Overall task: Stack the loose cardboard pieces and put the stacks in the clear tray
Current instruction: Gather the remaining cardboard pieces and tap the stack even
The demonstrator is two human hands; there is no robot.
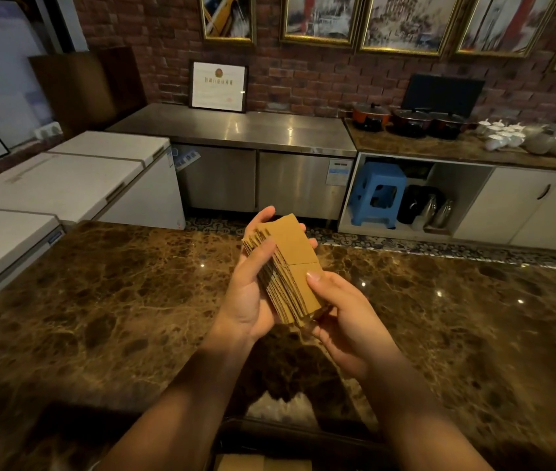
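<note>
I hold the stack of cardboard pieces (pixel 290 266) up above the brown marble counter (pixel 100 300), both forearms reaching forward. My left hand (pixel 253 287) cups its left edge, fingers curled round the far end, while my right hand (pixel 341 321) supports the near corner, thumb pressed on top

A thick stack of tan corrugated cardboard pieces (pixel 290 270), edges roughly squared, is held tilted above the brown marble bench (pixel 100 300), its top face angled toward one o'clock.
</note>
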